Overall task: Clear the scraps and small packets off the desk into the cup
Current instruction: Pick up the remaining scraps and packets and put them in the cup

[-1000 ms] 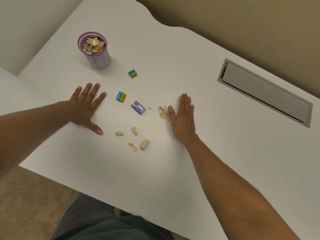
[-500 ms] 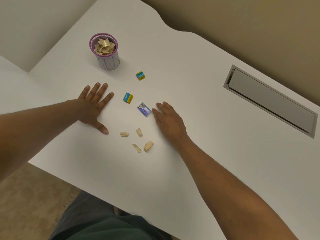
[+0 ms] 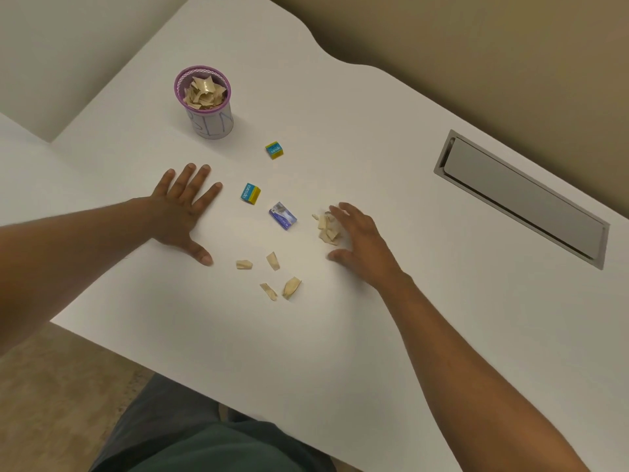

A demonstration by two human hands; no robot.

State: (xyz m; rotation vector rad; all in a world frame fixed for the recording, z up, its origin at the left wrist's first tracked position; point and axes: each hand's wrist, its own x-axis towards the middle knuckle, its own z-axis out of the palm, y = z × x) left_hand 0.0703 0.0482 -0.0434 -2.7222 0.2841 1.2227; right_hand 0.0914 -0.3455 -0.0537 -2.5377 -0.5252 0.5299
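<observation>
A purple-rimmed cup (image 3: 213, 126) stands at the back left of the white desk (image 3: 340, 335), full of tan paper scraps. Two blue-and-yellow packets lie on the desk, one (image 3: 274, 150) right of the cup, one (image 3: 251, 193) nearer me. A blue-purple packet (image 3: 283, 216) lies beside a small heap of tan scraps (image 3: 327, 228). My right hand (image 3: 362, 241) arches over that heap's right side, fingers spread, holding nothing. Several loose scraps (image 3: 272, 274) lie closer to me. My left hand (image 3: 183, 207) rests flat on the desk, fingers apart.
A grey metal cable hatch (image 3: 520, 195) is set into the desk at the right. The desk's front edge runs diagonally below my arms, with my lap and the floor beyond it. A beige wall lies behind the desk.
My right hand has lifted and drawn back to the right, uncovering the heap of scraps it lay over half a second ago. My left hand has stayed flat.
</observation>
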